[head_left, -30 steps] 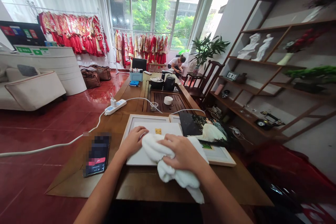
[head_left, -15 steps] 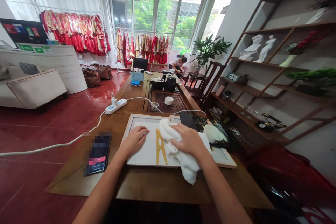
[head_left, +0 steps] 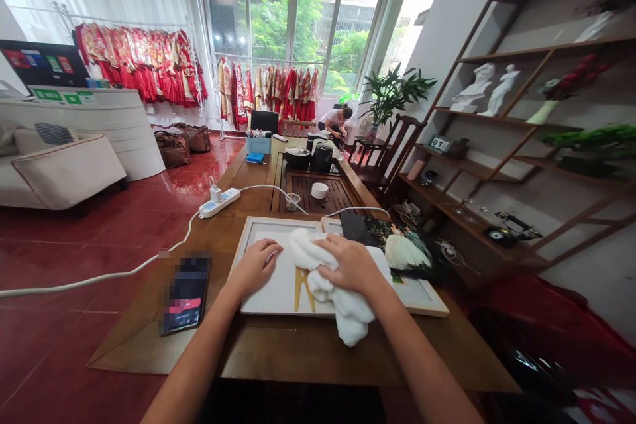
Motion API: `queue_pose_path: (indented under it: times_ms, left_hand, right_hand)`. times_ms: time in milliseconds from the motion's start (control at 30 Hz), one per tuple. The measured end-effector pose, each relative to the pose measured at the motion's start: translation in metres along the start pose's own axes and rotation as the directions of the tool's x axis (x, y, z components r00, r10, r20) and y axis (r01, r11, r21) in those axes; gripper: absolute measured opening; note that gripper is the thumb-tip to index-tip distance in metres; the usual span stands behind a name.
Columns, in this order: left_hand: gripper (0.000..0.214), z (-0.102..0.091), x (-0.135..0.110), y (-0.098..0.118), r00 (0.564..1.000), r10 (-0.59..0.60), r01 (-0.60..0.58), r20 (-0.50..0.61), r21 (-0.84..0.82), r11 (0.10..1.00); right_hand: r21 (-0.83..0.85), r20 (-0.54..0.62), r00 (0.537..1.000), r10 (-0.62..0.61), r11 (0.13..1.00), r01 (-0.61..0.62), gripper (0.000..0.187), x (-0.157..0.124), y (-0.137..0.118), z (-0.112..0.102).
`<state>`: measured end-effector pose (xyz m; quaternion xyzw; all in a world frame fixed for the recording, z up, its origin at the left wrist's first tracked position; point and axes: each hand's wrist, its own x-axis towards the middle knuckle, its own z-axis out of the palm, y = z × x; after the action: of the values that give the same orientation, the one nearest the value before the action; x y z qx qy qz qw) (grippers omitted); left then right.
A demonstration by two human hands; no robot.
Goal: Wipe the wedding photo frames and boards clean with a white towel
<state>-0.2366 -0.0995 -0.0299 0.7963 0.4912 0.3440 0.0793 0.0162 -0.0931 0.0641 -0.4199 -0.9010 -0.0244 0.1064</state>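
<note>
A white board (head_left: 265,299) lies across light wooden frames on the table in front of me. My left hand (head_left: 256,268) rests flat on the board's left part, fingers stretched out and holding nothing. With my right hand (head_left: 350,265) I grip a bunched white cloth (head_left: 305,246) and press it onto the board. A yellow letter-A-shaped piece (head_left: 299,295) lies on the board between my hands, its upper part covered by the cloth. Under the board's right side shows a second frame (head_left: 432,305), with a photo print (head_left: 405,248) of a white dress behind it.
A phone (head_left: 185,295) lies left of my left forearm. A power strip (head_left: 219,203) with white cables sits beyond the board, near a tea tray (head_left: 342,193) with a white cup (head_left: 319,190). A person (head_left: 336,122) bends down at the far end; shelves (head_left: 521,122) stand to the right.
My right hand has slid the cloth slightly left, over the top of the yellow piece. My left hand has stayed in place.
</note>
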Motion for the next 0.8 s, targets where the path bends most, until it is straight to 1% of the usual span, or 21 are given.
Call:
queue_pose_path:
  times_ms: [67, 167, 233, 300, 400, 500, 667, 800]
  left_hand:
    - [0.031, 0.0, 0.0, -0.001, 1.0, 0.0, 0.0, -0.002, -0.006, 1.0]
    - [0.031, 0.0, -0.001, -0.001, 1.0, -0.001, 0.001, -0.002, -0.013, 1.0]
    - [0.031, 0.0, -0.001, 0.0, 1.0, -0.005, 0.005, -0.001, -0.014, 1.0]
    - [0.031, -0.001, -0.001, 0.0, 1.0, -0.009, 0.009, 0.003, -0.013, 1.0]
    - [0.031, -0.002, -0.001, 0.001, 1.0, -0.009, 0.009, 0.001, -0.014, 1.0]
    - [0.031, -0.002, -0.001, 0.001, 1.0, -0.006, 0.006, -0.002, -0.01, 1.0]
    - [0.03, 0.0, 0.0, -0.001, 1.0, -0.009, 0.009, 0.0, 0.0, 1.0]
    - [0.03, 0.0, 0.0, -0.001, 1.0, -0.013, 0.013, 0.006, 0.006, 1.0]
  right_hand:
    - [-0.03, -0.044, 0.996, 0.081, 0.996, -0.082, 0.044, -0.003, 0.017, 0.003]
    - [-0.089, -0.107, 0.977, 0.186, 0.976, -0.196, 0.043, -0.009, 0.038, 0.006]
    - [-0.116, -0.134, 0.964, 0.23, 0.963, -0.245, 0.041, -0.012, 0.046, 0.008]
    - [-0.115, -0.135, 0.96, 0.245, 0.958, -0.261, 0.041, -0.013, 0.048, 0.009]
    - [-0.08, -0.105, 0.964, 0.246, 0.964, -0.255, 0.044, -0.011, 0.043, 0.01]
    - [-0.046, -0.063, 0.968, 0.244, 0.968, -0.247, 0.046, -0.014, 0.033, 0.009]
    - [-0.006, 0.037, 0.977, 0.21, 0.978, -0.21, 0.044, -0.037, 0.009, 0.002]
    - [0.023, 0.079, 0.98, 0.181, 0.983, -0.183, 0.04, -0.053, -0.008, -0.007]
